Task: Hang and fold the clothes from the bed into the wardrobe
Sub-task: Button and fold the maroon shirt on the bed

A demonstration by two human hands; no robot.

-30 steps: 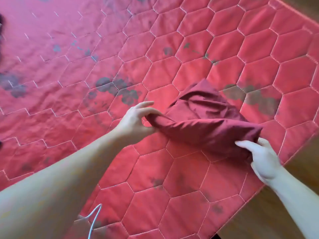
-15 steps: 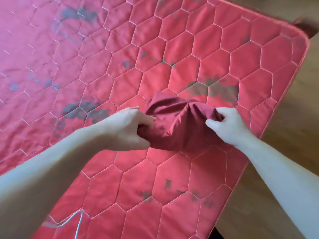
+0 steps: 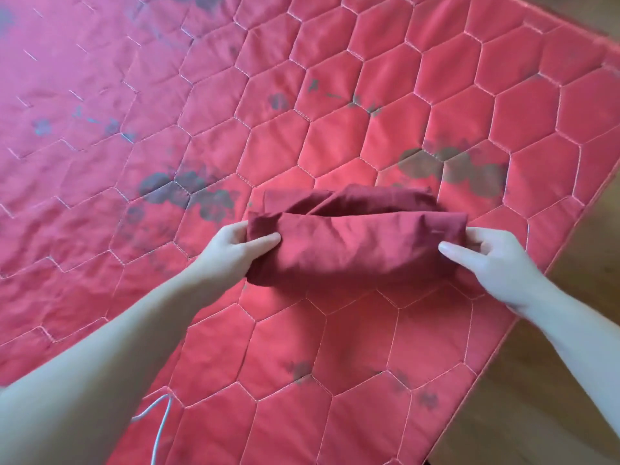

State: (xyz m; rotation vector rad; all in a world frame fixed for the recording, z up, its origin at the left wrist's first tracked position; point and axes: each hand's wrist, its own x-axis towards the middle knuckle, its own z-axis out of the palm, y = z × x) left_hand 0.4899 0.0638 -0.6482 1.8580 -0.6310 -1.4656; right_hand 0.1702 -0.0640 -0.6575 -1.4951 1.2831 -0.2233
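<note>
A: Where is the garment?

B: A dark red garment [image 3: 355, 243] lies folded into a long bundle on the bed [image 3: 335, 135], toward the bed's right edge. It rests on a red quilt stitched in hexagons, with dark blotches printed here and there.

A: And the hands?

B: Both are on it, one at each end. The left hand [image 3: 235, 250] is closed round the bundle's left end: the thumb lies on top of the cloth and the fingers go round the far side. The right hand [image 3: 493, 260] grips the right end the same way, thumb on the near face, fingers curled behind the fold.

A: Is the bundle lifted?

B: I cannot tell for sure. Its lower edge throws a shadow on the quilt, yet it may still be touching.

A: How is it folded?

B: A broad smooth panel faces the camera, and behind its top edge two more layers show, overlapping at a slant.

A: Anything else in view?

B: A thin white wire [image 3: 157, 421], curved like part of a hanger, lies on the quilt at the lower left beside the left forearm. A wooden floor [image 3: 553, 380] shows past the bed's right edge.
</note>
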